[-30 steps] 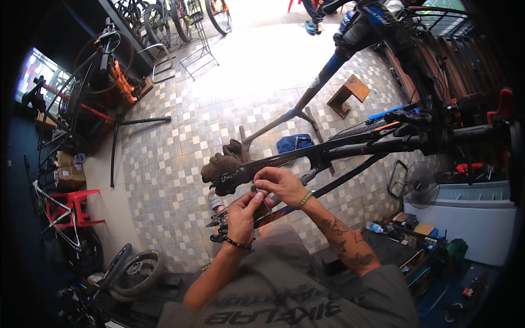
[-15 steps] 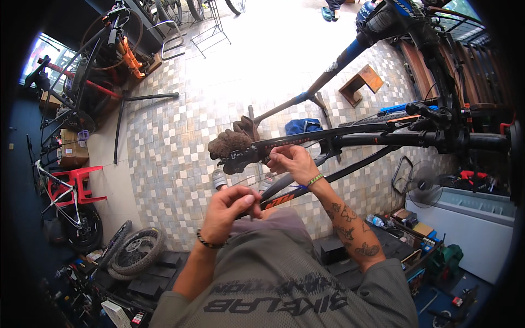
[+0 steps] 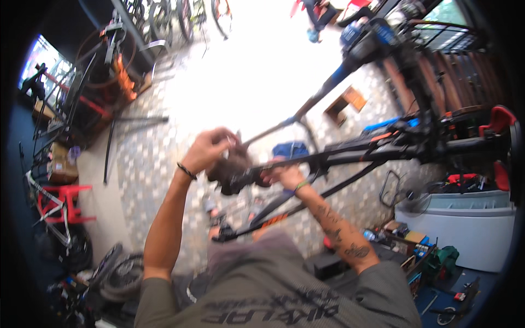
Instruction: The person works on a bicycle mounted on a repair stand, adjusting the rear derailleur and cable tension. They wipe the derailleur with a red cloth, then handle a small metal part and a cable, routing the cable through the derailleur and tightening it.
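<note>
A black bicycle frame point(image 3: 350, 156) stretches from the right toward the middle, held up on a repair stand point(image 3: 322, 93). Its near end sits by the stand's clamp, which is wrapped in a brown rag point(image 3: 235, 164). At the upper left of that rag is my left hand point(image 3: 205, 153), with thumb and fingers drawn together in a pinch. Whatever they may hold is blurred. My right hand point(image 3: 287, 177) is closed around the frame's tube near the clamp, its fingers partly hidden by the tube. A lower black tube with an orange mark point(image 3: 274, 221) slants beneath my right wrist.
A blue cloth point(image 3: 290, 150) lies beyond the frame. A small wooden stool point(image 3: 345, 105) stands on the tiled floor. At the left are a red plastic stool point(image 3: 60, 202) and more bicycles. To the right sit a fan point(image 3: 413, 194) and a white chest point(image 3: 459, 232). Another person sits far off.
My left hand has moved up and forward, from above my lap to the brown rag. My right hand has shifted slightly down and now grips the tube. The whole view has tilted.
</note>
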A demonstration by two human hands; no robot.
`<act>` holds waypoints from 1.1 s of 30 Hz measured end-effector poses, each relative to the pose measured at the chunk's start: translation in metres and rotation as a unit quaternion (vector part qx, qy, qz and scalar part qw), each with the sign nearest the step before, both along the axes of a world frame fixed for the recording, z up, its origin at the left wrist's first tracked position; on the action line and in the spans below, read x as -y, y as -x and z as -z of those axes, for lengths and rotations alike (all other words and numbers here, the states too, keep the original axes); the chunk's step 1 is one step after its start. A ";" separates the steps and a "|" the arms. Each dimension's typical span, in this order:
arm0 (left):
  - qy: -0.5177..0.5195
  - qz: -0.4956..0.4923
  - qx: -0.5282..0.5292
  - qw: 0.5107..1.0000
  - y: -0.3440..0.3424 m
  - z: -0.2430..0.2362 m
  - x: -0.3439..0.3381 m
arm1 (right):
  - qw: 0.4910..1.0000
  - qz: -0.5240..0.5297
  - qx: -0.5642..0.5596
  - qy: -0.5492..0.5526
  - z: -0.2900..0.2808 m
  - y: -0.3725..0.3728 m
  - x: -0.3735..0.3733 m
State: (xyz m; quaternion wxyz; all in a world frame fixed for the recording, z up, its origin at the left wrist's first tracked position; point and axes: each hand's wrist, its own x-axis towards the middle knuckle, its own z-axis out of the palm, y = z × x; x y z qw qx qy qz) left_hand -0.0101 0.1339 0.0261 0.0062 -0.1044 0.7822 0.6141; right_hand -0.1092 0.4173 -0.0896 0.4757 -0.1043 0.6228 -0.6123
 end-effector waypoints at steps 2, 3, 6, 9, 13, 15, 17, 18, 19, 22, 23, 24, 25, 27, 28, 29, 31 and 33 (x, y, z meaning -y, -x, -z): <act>0.050 0.112 0.046 0.991 0.032 0.018 -0.004 | 0.997 0.058 0.050 -0.006 0.017 0.004 0.002; 0.076 0.147 0.050 0.985 0.049 0.024 -0.009 | 0.996 0.062 0.058 0.000 0.017 0.006 0.004; 0.102 0.203 0.075 0.971 0.070 0.041 -0.020 | 0.995 0.066 0.073 -0.015 0.008 0.004 0.016; 0.137 0.249 0.079 0.955 0.077 0.040 -0.029 | 0.993 0.088 0.073 0.028 0.006 0.001 0.018; 0.120 0.285 0.087 0.947 0.086 0.046 -0.037 | 0.990 0.110 0.068 0.054 0.018 0.001 0.013; 0.108 0.287 0.087 0.948 0.084 0.047 -0.037 | 0.992 0.110 0.046 0.041 0.015 -0.001 0.014; 0.104 0.276 0.082 0.952 0.082 0.044 -0.040 | 0.993 0.108 0.030 0.042 0.018 0.000 0.015; 0.102 0.270 0.079 0.954 0.081 0.042 -0.041 | 0.993 0.107 0.022 0.043 0.018 0.000 0.016; 0.112 0.267 0.075 0.954 0.081 0.040 -0.042 | 0.993 0.108 0.019 0.040 0.017 -0.001 0.016; 0.137 0.262 0.062 0.953 0.082 0.035 -0.043 | 0.993 0.113 0.011 0.031 0.015 -0.001 0.018; 0.141 0.263 0.057 0.953 0.083 0.034 -0.043 | 0.993 0.116 0.011 0.028 0.014 -0.002 0.020; 0.145 0.261 0.054 0.953 0.082 0.036 -0.040 | 0.993 0.116 0.012 0.026 0.010 -0.003 0.023; 0.155 0.260 0.041 0.952 0.083 0.036 -0.035 | 0.995 0.095 0.009 -0.019 0.004 -0.002 0.023; 0.173 0.263 0.013 0.949 0.087 0.036 -0.023 | 0.993 0.057 -0.046 -0.090 -0.006 -0.006 0.021; 0.177 0.265 -0.004 0.948 0.091 0.033 -0.018 | 0.988 0.042 -0.075 -0.127 -0.008 -0.005 0.016; 0.181 0.267 -0.021 0.946 0.096 0.030 -0.012 | 0.984 0.030 -0.093 -0.148 -0.010 -0.004 0.011; 0.201 0.273 -0.052 0.939 0.105 0.026 0.003 | 0.946 -0.005 -0.230 -0.228 -0.029 -0.012 -0.002; 0.180 0.279 -0.068 0.941 0.108 0.010 0.013 | 0.902 -0.041 -0.299 -0.309 -0.042 -0.023 -0.016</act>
